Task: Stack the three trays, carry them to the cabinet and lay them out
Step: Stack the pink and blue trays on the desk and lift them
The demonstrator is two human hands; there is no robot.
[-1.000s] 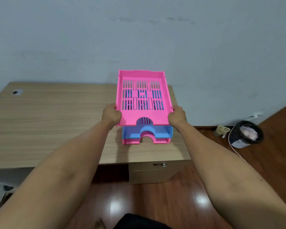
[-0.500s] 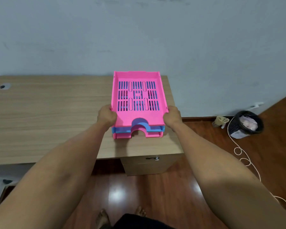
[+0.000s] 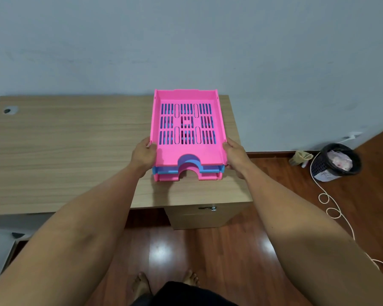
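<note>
Three slotted paper trays sit nested on the right end of a wooden desk (image 3: 64, 155). The top pink tray (image 3: 187, 153) lies on a blue tray (image 3: 166, 170), which rests on a second pink tray (image 3: 208, 176). My left hand (image 3: 143, 154) grips the left side of the stack near its front corner. My right hand (image 3: 236, 154) grips the right side at the same height, fingers wrapped under the edge.
A drawer unit (image 3: 203, 215) stands under the desk's right end. On the wooden floor to the right are a black waste basket (image 3: 338, 160), a crumpled bag (image 3: 300, 156) and a white cord (image 3: 332, 208). A grey wall runs behind the desk.
The top pink tray was held tilted above the other two; it has come down and now sits nested on the blue tray, with both hands still on its sides.
</note>
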